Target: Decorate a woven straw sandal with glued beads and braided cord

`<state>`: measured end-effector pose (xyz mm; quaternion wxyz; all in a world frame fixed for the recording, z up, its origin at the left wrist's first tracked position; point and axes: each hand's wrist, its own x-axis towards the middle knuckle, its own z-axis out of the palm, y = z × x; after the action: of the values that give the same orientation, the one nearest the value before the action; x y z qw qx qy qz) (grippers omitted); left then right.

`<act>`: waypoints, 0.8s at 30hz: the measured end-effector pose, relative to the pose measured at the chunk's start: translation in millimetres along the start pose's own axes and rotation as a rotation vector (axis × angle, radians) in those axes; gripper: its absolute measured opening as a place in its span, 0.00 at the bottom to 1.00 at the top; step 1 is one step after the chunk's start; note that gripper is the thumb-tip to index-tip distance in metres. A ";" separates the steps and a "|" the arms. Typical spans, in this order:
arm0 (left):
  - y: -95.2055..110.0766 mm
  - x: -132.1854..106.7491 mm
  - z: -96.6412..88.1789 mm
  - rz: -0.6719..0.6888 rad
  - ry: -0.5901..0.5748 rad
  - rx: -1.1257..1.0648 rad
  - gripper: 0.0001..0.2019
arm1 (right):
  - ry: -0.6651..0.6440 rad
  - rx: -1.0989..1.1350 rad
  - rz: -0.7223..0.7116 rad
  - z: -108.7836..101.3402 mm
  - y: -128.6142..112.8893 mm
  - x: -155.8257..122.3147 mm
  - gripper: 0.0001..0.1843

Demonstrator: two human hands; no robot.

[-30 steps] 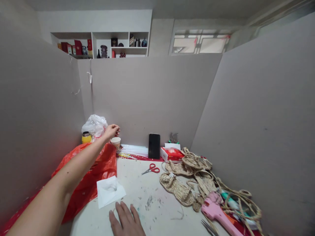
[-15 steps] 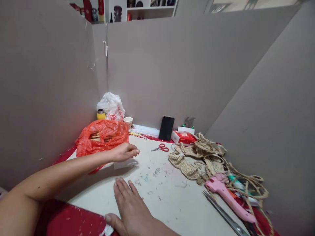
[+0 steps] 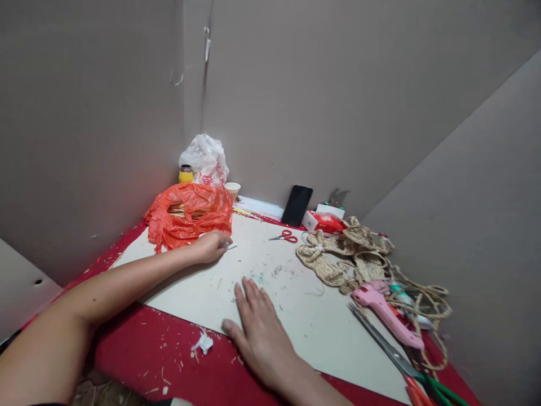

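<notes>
My left hand (image 3: 210,247) rests on the white board (image 3: 296,316) just in front of the orange plastic bag (image 3: 188,220), its fingers curled over a white sheet of paper whose corner shows at the fingertips. My right hand (image 3: 257,330) lies flat and open on the board's near edge, fingers stretched out, holding nothing. Small scraps and green smears dot the board between the two hands.
Red scissors (image 3: 285,237), a black phone (image 3: 297,206), a red box (image 3: 323,221), woven straw sandals (image 3: 338,259), a pink glue gun (image 3: 386,316), large shears (image 3: 393,358), a paper cup (image 3: 232,189), a yellow jar (image 3: 186,175) and a white bag (image 3: 205,158) sit inside grey partition walls.
My left arm has drawn back from the paper cup at the rear to the white paper by the orange bag. The camera has tilted down; my right hand stays flat.
</notes>
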<state>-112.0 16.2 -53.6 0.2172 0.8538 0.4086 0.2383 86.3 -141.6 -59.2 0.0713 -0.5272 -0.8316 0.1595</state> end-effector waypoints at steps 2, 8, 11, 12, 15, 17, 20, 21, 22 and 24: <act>-2.4 0.7 0.2 -0.024 0.029 -0.018 0.10 | -0.010 0.064 -0.058 4.6 -27.4 -4.8 0.41; 10.1 -1.3 -12.1 -0.097 0.148 -0.164 0.06 | 0.000 0.224 -0.369 9.1 -59.4 -10.7 0.36; 26.9 -10.5 -22.5 -0.106 0.181 -0.253 0.09 | 0.288 0.358 -0.313 5.2 -36.6 -5.8 0.25; 33.2 -14.3 -24.6 -0.105 0.182 -0.273 0.09 | 0.385 0.448 -0.250 1.9 -26.1 -3.3 0.22; 50.5 -21.5 -20.4 -0.085 0.170 -0.302 0.08 | 0.529 0.590 -0.101 -14.7 4.0 3.3 0.15; 58.8 -17.4 -6.7 -0.060 0.154 -0.295 0.06 | 0.589 0.611 -0.021 -29.0 19.3 6.2 0.14; 66.2 4.2 24.2 -0.020 0.091 -0.243 0.04 | 0.658 0.643 0.096 -48.5 34.4 9.2 0.16; 67.9 13.1 34.5 -0.005 0.056 -0.214 0.06 | 0.672 0.654 0.127 -53.2 38.0 9.6 0.16; 69.3 21.1 43.5 0.004 0.024 -0.183 0.09 | 0.682 0.665 0.151 -56.7 41.2 9.6 0.17; 71.2 30.7 55.9 0.021 -0.024 -0.121 0.13 | 0.688 0.685 0.184 -60.3 46.8 7.6 0.18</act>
<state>-20.0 -9.7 -50.6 0.2709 0.8462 0.3820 0.2545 140.3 -104.8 -19.0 0.4964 -0.5667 -0.6099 0.2461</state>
